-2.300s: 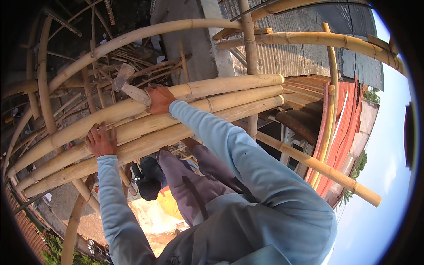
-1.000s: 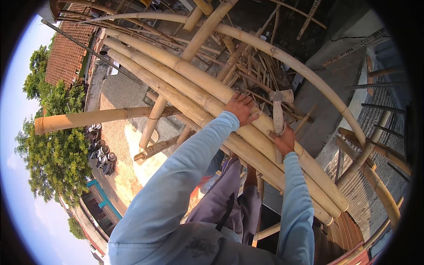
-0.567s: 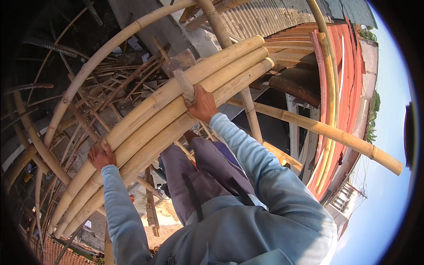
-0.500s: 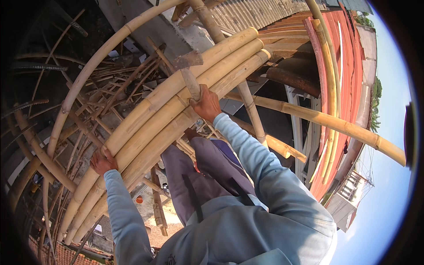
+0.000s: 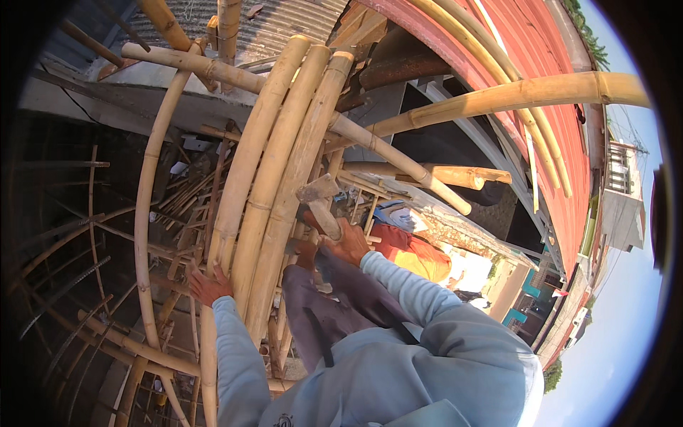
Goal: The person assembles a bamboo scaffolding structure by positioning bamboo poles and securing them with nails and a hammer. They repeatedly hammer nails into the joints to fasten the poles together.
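Observation:
Three pale bamboo poles (image 5: 257,206) lie side by side, running up and away in front of me. My left hand (image 5: 208,286) rests on the left pole with its fingers spread. A hatchet (image 5: 318,189) with a short wooden handle and a worn metal head is in my right hand (image 5: 347,244), whose fingers wrap the handle. The hatchet's head is close to the right-hand pole, over my knees; I cannot tell whether it touches. Below the hatchet, my legs in dark trousers (image 5: 313,313) partly cover what lies under them.
More bamboo poles cross around me, one long pole (image 5: 512,99) reaching to the right. Red roof sheets (image 5: 541,43) curve along the right. Steel rods (image 5: 64,299) stick out at the left, above dark scaffolding. Orange and red cloth (image 5: 409,252) lies lower down.
My view has turned, so the poles now run more steeply upward. My right hand has brought the hatchet down from above the poles to beside them. My left hand's fingers have spread.

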`<state>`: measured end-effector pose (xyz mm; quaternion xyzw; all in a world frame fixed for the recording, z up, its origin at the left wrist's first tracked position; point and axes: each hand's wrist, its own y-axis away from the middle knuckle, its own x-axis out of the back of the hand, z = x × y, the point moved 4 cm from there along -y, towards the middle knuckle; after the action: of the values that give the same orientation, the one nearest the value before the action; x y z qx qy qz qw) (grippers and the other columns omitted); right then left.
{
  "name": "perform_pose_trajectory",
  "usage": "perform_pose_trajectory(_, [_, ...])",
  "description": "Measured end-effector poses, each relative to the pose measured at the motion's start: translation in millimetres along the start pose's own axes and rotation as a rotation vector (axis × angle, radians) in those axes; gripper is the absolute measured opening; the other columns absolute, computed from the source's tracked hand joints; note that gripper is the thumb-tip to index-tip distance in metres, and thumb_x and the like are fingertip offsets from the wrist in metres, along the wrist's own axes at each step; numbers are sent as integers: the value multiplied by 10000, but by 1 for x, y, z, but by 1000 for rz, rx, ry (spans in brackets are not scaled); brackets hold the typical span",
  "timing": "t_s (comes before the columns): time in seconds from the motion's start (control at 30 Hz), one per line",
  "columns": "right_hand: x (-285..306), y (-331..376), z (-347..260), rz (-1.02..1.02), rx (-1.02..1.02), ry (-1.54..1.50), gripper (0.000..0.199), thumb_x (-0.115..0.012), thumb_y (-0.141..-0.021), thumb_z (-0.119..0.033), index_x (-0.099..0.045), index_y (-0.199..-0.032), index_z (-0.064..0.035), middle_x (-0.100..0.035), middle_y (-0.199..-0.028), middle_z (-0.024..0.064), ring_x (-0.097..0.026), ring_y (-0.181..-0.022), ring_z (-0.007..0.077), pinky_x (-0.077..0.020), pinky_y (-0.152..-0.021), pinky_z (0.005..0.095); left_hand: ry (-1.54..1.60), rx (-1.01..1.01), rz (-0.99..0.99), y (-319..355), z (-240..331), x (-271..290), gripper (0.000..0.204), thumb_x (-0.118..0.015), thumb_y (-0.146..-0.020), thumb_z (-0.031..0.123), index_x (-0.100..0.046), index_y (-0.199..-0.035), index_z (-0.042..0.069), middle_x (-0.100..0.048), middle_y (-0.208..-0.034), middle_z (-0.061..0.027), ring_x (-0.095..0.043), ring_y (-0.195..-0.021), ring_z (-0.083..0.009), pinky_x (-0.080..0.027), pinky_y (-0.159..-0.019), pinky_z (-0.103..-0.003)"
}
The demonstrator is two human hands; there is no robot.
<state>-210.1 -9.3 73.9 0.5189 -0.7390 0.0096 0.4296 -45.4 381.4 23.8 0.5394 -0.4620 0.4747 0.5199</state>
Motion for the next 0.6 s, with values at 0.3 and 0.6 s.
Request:
perform_pose_trajectory(0.3, [5, 28, 6, 72, -94, -15, 601, -758, -870, -490, -571, -1218, -37, -705, -894, 271, -692, -877, 475, -543, -782, 546, -8, 45, -201, -9, 65, -32, 740, -489, -992, 659, -457, -1502, 123, -516, -1457, -141, -478, -1360, -342, -379, -1132, -548])
perform_pose_trajectory(0.6, [58, 3, -46, 49, 132, -47, 502, -734, -860, -361, -500, -1161, -35, -673, -821, 272, -652, -822, 513, -504, -724, 572, 31, 81, -386, -27, 72, -24, 738, -562, -992, 593, -432, -1514, 87, -562, -1406, -185, -576, -1266, -362, -474, -1056, -558])
